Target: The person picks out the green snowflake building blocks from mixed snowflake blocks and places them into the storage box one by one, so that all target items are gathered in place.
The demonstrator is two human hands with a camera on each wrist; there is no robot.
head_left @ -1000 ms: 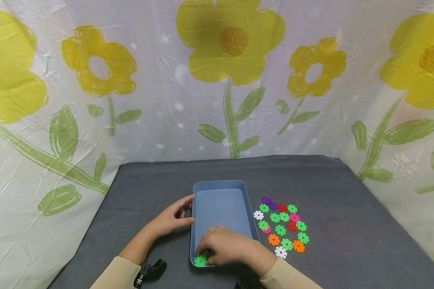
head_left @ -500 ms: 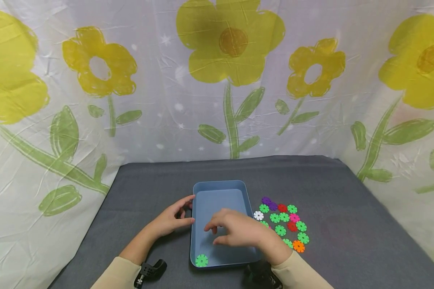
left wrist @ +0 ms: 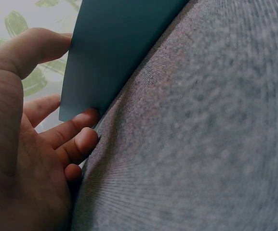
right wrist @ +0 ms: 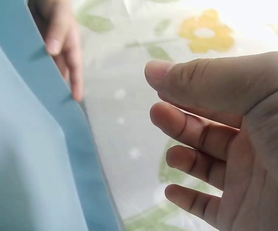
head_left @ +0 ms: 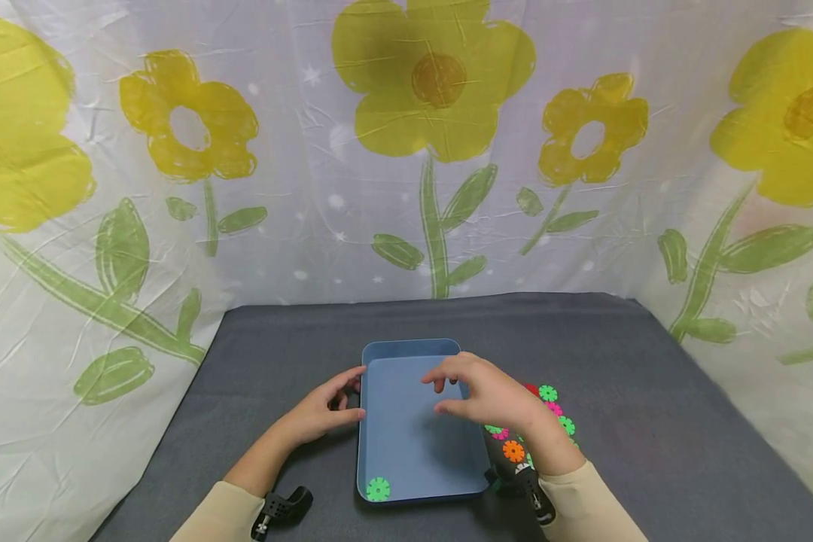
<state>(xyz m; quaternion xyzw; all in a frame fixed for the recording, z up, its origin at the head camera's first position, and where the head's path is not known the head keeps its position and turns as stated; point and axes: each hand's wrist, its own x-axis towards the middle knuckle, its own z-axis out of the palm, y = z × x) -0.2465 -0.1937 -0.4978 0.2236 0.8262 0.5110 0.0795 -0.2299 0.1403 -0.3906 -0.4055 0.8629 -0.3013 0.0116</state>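
Observation:
A blue rectangular tray (head_left: 406, 429) lies on the cloth, one green snowflake disc (head_left: 378, 489) flat in its near left corner. My left hand (head_left: 320, 410) touches the tray's left side with thumb and fingertips; in the left wrist view, relaxed fingers (left wrist: 73, 132) rest against the blue wall. Over the tray's right half hovers my right hand (head_left: 491, 391). Its thumb and fingers are apart and loosely bent, and the right wrist view shows nothing between them (right wrist: 191, 120). The right hand and forearm hide part of the loose discs.
Several notched discs lie on the dark grey cloth (head_left: 623, 406) right of the tray, including an orange disc (head_left: 513, 452), a green disc (head_left: 548, 393) and a pink disc (head_left: 553, 408). A flower-printed curtain (head_left: 298, 188) hangs behind the table.
My right hand has let go of the green disc in the tray's near left corner, then risen away to the right and towards the far side. The left hand stays put.

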